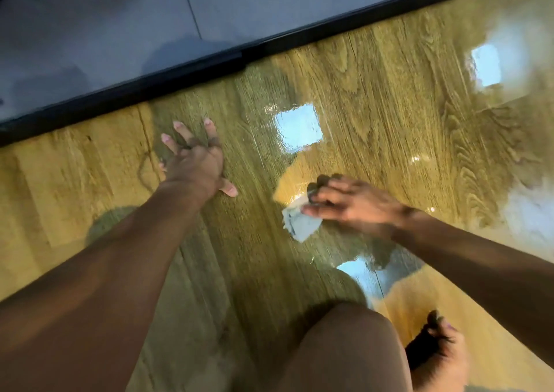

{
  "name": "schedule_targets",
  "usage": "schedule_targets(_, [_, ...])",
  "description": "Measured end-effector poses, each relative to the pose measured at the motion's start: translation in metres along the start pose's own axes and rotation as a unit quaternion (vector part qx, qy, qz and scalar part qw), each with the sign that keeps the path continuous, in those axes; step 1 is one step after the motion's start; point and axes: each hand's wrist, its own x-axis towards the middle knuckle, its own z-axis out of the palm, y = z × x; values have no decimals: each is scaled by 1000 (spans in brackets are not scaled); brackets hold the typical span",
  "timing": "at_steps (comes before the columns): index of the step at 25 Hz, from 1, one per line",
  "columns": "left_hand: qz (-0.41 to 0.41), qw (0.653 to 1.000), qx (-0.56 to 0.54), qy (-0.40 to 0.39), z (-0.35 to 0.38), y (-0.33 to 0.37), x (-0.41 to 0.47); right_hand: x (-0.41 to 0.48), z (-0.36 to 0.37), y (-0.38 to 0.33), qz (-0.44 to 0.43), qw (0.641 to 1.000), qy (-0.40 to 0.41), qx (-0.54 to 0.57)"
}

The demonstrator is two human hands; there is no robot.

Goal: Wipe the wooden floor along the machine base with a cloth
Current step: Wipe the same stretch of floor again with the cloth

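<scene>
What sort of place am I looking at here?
Indoors, probably a room housing a large machine; which kind is unclear. The glossy wood floor shows square light reflections, a black base runs under grey panels, and the right hand holds a cloth on the floor.

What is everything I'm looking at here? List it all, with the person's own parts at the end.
wooden floor: one, glossy yellow-brown, fills most of the view
machine base: one, black edge under a grey panel, runs across the top left
light reflections: several, pale blue-white, scattered on the floor
cloth: one, whitish, on the floor under the right hand
left hand: one, flat on the floor with fingers spread, near the machine base
right hand: one, grips the cloth, blurred, right of centre
knee: one, bare, bottom centre
foot: one, bare, bottom right
</scene>
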Motion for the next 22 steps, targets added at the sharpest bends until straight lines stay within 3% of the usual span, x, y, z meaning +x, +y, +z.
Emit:
schedule_targets(1, [0,1000,-2,-1,1,0,2,17,-5,23,53,998,9,40])
schedule_targets(2, [-2,1000,-5,-4,1,0,3,41,-13,45,115,993,8,-7])
schedule_targets(3, [-6,1000,-8,-8,1,-1,4,56,-15,65,196,976,29,-94])
schedule_targets(4, [-9,1000,-10,-11,1,-1,5,70,-21,74,307,946,28,-102])
schedule_targets(6, [-3,1000,-7,-4,4,-2,7,85,-24,70,406,907,49,-97])
schedule_targets(8, [1,1000,-10,3,5,-3,6,77,-15,49,351,928,75,-95])
schedule_targets(10, [6,1000,-13,0,5,-3,6,65,-18,45,283,955,36,-82])
schedule_targets(12, [9,1000,-15,0,5,-2,7,76,-35,71,291,954,25,-64])
schedule_targets(15, [9,1000,-20,3,5,-2,4,109,-52,122,398,911,79,-77])
schedule_targets(18, [13,1000,-18,3,3,-3,2,111,-49,114,424,899,79,-78])
schedule_targets(22, [15,1000,-12,0,4,-4,2,57,-34,51,337,940,28,-48])
